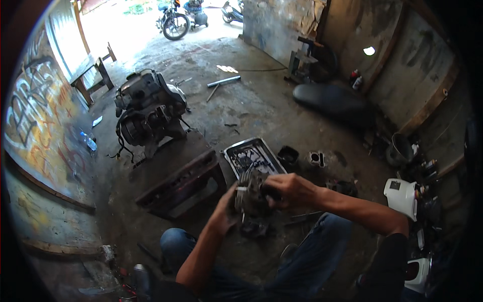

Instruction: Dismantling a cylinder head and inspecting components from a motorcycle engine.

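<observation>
There sat the engine (151, 108), apparently part-stripped, then the tray (243, 144), and this side of it the finned part (250, 197), unfitted, right hand (292, 190) curled round one flank, left hand (223, 210) cupped against the other, small bits (255, 157) lying loose inside the tray.

Hand-painted lettering runs across the left wall (65, 100): a row of large pale letters (36, 83) with dark strokes around them, and smaller red-orange characters (50, 143) below (the fisheye curve bends them both). On the right-hand wall (408, 83), broad dark strokes (429, 55) resemble lettering but are too smeared to read.
</observation>
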`<control>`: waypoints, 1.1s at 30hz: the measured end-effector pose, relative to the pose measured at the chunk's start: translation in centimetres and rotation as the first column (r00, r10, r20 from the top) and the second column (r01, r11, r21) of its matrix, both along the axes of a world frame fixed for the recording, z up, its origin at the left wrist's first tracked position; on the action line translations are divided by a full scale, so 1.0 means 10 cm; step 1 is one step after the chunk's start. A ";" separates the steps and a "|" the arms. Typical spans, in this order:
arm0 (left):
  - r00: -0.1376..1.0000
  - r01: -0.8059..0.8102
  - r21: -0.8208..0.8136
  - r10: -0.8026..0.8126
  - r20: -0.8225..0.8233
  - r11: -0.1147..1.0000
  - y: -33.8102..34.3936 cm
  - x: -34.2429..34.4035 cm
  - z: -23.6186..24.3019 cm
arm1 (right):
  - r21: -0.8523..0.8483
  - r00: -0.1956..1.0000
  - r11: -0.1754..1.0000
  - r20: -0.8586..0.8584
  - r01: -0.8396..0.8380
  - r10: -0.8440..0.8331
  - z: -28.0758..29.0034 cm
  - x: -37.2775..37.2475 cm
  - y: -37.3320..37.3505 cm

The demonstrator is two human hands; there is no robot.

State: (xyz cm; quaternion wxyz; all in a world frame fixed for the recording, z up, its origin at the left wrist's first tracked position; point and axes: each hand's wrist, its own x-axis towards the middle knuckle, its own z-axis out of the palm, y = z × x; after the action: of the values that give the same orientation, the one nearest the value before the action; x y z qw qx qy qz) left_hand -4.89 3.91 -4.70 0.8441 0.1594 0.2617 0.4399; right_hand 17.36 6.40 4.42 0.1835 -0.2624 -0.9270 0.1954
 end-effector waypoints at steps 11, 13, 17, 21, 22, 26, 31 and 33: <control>0.807 0.089 0.615 0.305 -0.505 0.784 0.11 -0.16 0.58 | -0.866 0.309 0.491 -0.493 -0.089 -0.813 -0.55 0.05 -0.35; 0.857 0.038 0.526 0.243 -0.455 0.850 -0.02 0.04 0.58 | -0.852 0.361 0.520 -0.504 -0.060 -0.785 -0.64 0.04 -0.36; 0.936 -0.015 0.281 0.112 -0.334 0.960 -0.07 0.07 0.41 | -0.862 0.340 0.462 -0.507 -0.210 -0.792 -0.70 -0.12 -0.51; 0.959 -0.018 0.228 0.082 -0.273 0.973 -0.12 0.14 0.49 | -0.790 0.476 0.613 -0.532 0.019 -0.700 -0.57 -0.10 -0.55; 0.961 -0.034 0.204 0.088 -0.264 0.978 -0.13 0.14 0.54 | -0.627 0.598 0.755 -0.534 0.195 -0.598 -0.51 -0.10 -0.56; 0.959 -0.013 0.187 0.066 -0.277 0.982 -0.16 0.18 0.68 | -0.846 0.478 0.533 -0.468 0.001 -0.743 -0.53 -0.04 -0.59; 0.940 -0.025 0.204 0.093 -0.328 0.979 -0.25 0.17 0.75 | -0.731 0.586 0.678 -0.519 0.073 -0.623 -0.42 -0.04 -0.70; 0.944 -0.016 0.199 0.080 -0.319 0.980 -0.25 0.18 0.76 | -0.774 0.554 0.631 -0.503 0.054 -0.664 -0.45 -0.05 -0.71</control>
State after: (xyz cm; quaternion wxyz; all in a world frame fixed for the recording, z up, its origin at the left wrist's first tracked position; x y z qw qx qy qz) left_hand -3.13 1.37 2.92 0.7588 0.3048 0.3572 0.4514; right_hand 16.88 -0.74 -0.06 0.4802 -0.4039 -0.5363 0.5644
